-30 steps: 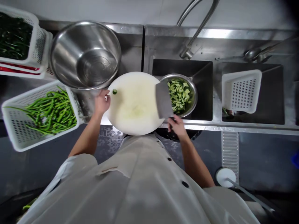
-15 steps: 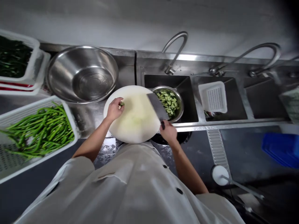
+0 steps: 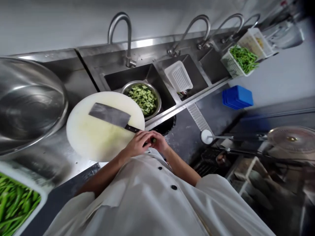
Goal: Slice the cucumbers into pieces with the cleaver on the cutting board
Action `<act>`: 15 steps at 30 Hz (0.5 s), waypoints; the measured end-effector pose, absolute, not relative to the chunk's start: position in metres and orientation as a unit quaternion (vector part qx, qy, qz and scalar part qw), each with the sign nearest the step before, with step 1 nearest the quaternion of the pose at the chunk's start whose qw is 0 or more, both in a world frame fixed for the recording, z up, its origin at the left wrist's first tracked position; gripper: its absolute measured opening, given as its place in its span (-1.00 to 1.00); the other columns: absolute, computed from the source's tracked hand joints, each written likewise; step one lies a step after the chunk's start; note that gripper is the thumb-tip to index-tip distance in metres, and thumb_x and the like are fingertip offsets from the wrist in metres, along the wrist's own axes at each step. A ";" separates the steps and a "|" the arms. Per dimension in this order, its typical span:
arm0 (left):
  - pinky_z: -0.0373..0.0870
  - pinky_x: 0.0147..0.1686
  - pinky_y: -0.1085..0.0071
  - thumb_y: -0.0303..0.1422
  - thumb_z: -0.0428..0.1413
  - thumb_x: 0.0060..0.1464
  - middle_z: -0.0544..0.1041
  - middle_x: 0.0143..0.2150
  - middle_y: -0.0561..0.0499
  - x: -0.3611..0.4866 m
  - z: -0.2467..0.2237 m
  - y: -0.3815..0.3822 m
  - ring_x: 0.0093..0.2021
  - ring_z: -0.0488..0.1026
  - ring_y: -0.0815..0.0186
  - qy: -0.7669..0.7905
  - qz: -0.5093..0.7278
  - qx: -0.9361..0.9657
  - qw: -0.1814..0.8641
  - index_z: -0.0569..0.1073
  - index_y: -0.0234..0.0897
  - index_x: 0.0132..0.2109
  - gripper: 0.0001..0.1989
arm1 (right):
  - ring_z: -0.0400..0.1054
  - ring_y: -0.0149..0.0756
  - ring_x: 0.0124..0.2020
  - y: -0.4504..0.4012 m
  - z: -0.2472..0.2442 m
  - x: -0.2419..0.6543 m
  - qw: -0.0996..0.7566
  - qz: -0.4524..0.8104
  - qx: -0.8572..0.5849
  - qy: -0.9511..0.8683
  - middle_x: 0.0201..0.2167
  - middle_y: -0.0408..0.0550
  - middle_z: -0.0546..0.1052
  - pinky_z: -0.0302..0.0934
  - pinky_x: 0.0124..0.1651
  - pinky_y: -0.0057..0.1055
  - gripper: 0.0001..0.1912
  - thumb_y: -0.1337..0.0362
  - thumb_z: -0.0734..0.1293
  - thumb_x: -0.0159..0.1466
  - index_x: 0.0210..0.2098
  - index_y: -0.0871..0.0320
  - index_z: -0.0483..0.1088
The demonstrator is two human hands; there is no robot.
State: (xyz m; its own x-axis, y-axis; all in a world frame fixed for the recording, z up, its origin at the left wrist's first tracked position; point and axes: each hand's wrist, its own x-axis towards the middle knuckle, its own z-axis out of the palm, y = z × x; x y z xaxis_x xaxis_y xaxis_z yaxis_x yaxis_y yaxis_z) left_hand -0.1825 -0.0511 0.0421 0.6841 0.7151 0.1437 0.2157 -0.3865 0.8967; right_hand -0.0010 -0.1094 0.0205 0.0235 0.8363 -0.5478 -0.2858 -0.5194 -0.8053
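Observation:
My left hand and my right hand meet in front of my jacket, at the near right edge of a round white cutting board. Their fingers are curled together around a small green vegetable piece, mostly hidden. A cleaver lies flat on the board, its black handle reaching over the edge close to my left fingers. Beyond the hands, a metal bowl holds cut green vegetable pieces in the sink.
Left of the board stands a large steel basin. A white basket of long green peppers or beans is at the lower left. Faucets line the sinks, one holding a white perforated basket. Blue bins stand on the floor.
My right hand has let go of the cleaver, which now lies on the board. My left hand has moved right with the green piece to meet it. The view has turned right.

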 end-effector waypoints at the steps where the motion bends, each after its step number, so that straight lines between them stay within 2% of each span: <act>1: 0.52 0.31 -0.06 -0.24 0.17 0.18 0.58 0.20 0.09 -0.179 0.043 -0.049 0.23 0.54 -0.01 0.301 0.268 0.785 0.471 0.41 0.41 0.24 -0.48 | 0.29 -0.28 -0.51 -0.115 0.019 0.017 0.418 0.622 -0.618 -0.238 -0.47 -0.12 0.45 0.23 -0.48 -0.36 -0.52 -0.21 0.32 0.12 -0.26 0.06 0.37; 3: 0.55 0.25 -0.11 -0.22 0.12 0.20 0.61 0.13 0.06 -0.177 0.043 -0.038 0.16 0.57 -0.04 0.342 0.267 0.770 0.468 0.44 0.37 0.21 -0.54 | 0.29 -0.27 -0.50 -0.120 0.015 0.056 0.398 0.515 -0.720 -0.242 -0.49 -0.11 0.43 0.23 -0.45 -0.35 -0.48 -0.29 0.21 0.15 -0.32 0.05 0.34; 5: 0.60 0.13 -0.12 -0.22 0.09 0.21 0.64 0.00 0.02 -0.177 0.041 -0.023 0.03 0.62 -0.05 0.387 0.261 0.753 0.463 0.51 0.28 0.10 -0.65 | 0.35 -0.22 -0.39 -0.119 0.010 0.098 0.392 0.442 -0.772 -0.236 -0.45 -0.08 0.44 0.28 -0.33 -0.33 -0.45 -0.32 0.15 0.18 -0.31 0.05 0.31; 7: 0.63 0.03 -0.09 -0.21 0.08 0.19 0.65 -0.09 0.01 -0.178 0.040 -0.004 -0.10 0.64 -0.01 0.414 0.247 0.744 0.462 0.54 0.18 -0.02 -0.75 | 0.40 -0.12 -0.14 -0.108 0.005 0.137 0.387 0.398 -0.797 -0.239 -0.28 0.02 0.52 0.31 -0.13 -0.27 -0.46 -0.28 0.21 0.17 -0.22 0.06 0.33; 10: 0.64 -0.01 0.01 -0.20 0.08 0.17 0.67 -0.12 0.02 -0.174 0.042 0.028 -0.18 0.64 0.07 0.448 0.225 0.740 0.450 0.53 0.07 -0.09 -0.81 | 0.24 0.02 0.22 -0.067 -0.007 0.184 0.337 0.280 -0.841 -0.317 0.10 0.19 0.49 0.23 0.17 -0.11 -0.48 -0.11 0.32 0.17 -0.03 0.10 0.38; 12: 0.63 -0.05 0.12 -0.20 0.09 0.16 0.67 -0.14 0.04 -0.166 0.042 0.059 -0.21 0.63 0.13 0.473 0.215 0.737 0.433 0.54 0.03 -0.10 -0.81 | 0.22 0.02 0.26 -0.022 -0.022 0.206 0.309 0.231 -0.848 -0.363 0.20 0.24 0.43 0.20 0.23 -0.07 -0.50 0.01 0.31 0.22 0.06 0.13 0.38; 15: 0.59 -0.12 0.26 -0.22 0.13 0.15 0.67 -0.19 0.06 -0.149 0.028 0.129 -0.25 0.61 0.20 0.506 0.209 0.730 0.409 0.56 -0.01 -0.10 -0.81 | 0.32 -0.06 0.16 0.058 -0.061 0.222 0.305 0.338 -0.836 -0.305 0.14 0.20 0.48 0.27 0.17 -0.18 -0.56 0.14 0.31 0.22 0.06 0.16 0.38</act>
State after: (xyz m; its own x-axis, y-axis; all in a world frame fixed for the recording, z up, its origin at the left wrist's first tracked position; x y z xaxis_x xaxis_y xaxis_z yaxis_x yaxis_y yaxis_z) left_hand -0.1494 0.1290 0.0283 0.4001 0.9098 -0.1102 0.5684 -0.1521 0.8086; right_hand 0.2218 0.0583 -0.0615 0.5857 0.7164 -0.3791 0.3037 -0.6277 -0.7168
